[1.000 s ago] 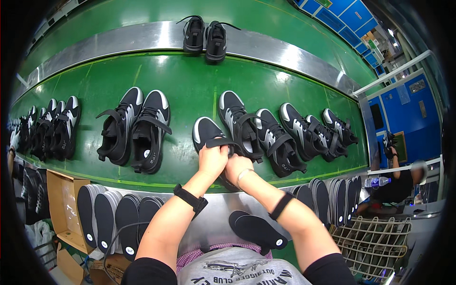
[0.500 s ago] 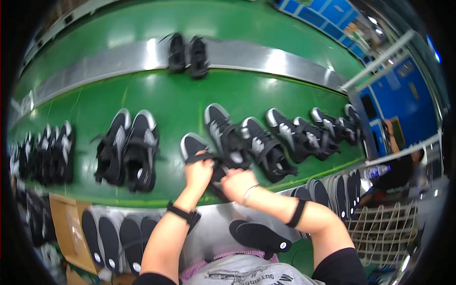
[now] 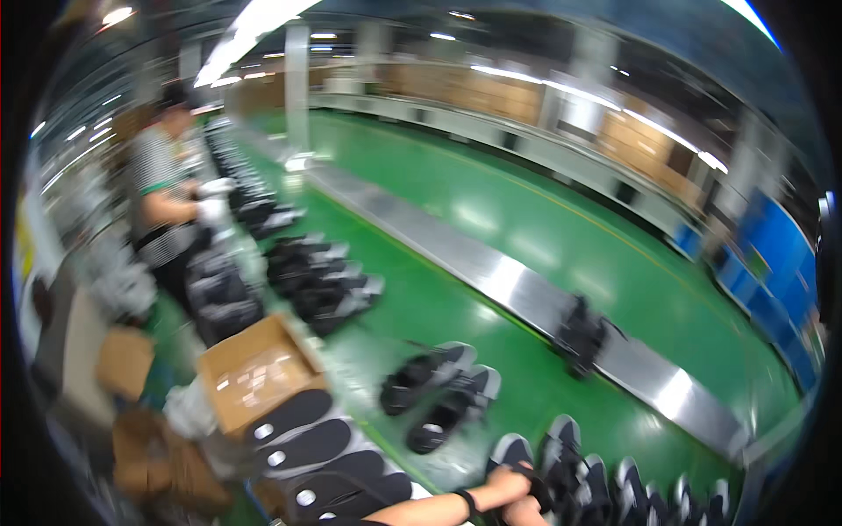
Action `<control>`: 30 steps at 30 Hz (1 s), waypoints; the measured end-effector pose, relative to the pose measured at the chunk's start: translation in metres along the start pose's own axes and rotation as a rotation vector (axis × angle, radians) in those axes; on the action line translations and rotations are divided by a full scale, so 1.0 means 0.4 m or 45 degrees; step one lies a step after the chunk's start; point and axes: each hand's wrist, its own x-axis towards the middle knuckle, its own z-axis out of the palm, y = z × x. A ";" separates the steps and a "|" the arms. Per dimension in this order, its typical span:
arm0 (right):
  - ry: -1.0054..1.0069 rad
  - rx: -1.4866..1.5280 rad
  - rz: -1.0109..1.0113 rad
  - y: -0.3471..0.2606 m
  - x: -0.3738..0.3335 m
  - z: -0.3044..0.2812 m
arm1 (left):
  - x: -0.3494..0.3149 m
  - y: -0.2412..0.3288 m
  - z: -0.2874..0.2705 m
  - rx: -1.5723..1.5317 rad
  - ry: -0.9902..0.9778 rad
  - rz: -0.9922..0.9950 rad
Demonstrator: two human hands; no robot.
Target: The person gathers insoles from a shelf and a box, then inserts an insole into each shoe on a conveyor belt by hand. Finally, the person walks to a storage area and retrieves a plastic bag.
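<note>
At the lower edge, right of the middle, my left hand [image 3: 506,485] is closed on a black and grey sneaker [image 3: 510,450], at its dark strap. Just below it, my right hand [image 3: 524,511] is closed against the same sneaker, partly cut off by the frame edge and blurred. The heel end of this sneaker is hidden by my hands. Right beside it stands another sneaker [image 3: 561,444] of the same kind, with several more in a row further right. To the left, a pair of matching sneakers [image 3: 450,408] stands on the green surface [image 3: 517,399].
Black insoles [image 3: 307,444] lie in a row along the near edge, beside an open cardboard box [image 3: 254,373]. A co-worker [image 3: 167,193] in white gloves stands far left near more sneakers [image 3: 320,280]. A metal strip [image 3: 456,250] carries another dark pair [image 3: 579,337].
The view has swung up and to the left, so my hands now appear at the lower edge. Both hands stay on the sneaker. The co-worker and box have come into fuller view.
</note>
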 end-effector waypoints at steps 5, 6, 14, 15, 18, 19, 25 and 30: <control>-1.075 -0.376 -0.629 -0.140 0.015 -0.427 | -0.022 -0.080 0.033 0.417 0.129 0.058; -1.244 -0.492 -0.647 -0.147 0.027 -0.514 | -0.010 -0.074 0.040 0.295 0.272 0.098; -1.706 0.069 -0.192 -0.026 0.006 -0.456 | 0.099 -0.192 0.182 0.951 -0.098 0.594; -1.715 0.067 -0.179 -0.035 0.014 -0.453 | 0.105 -0.197 0.189 0.897 -0.099 0.581; -1.554 0.838 0.238 -0.126 0.055 -0.603 | 0.027 -0.092 0.070 0.634 0.030 0.399; -1.343 1.369 0.534 -0.087 0.048 -0.564 | -0.002 -0.043 0.016 0.577 0.102 0.393; -0.774 1.627 1.133 -0.073 0.013 -0.504 | -0.083 0.046 -0.079 0.475 -0.018 0.272; -0.686 1.826 1.141 -0.148 -0.013 -0.570 | -0.054 -0.025 -0.049 -0.005 -0.078 0.182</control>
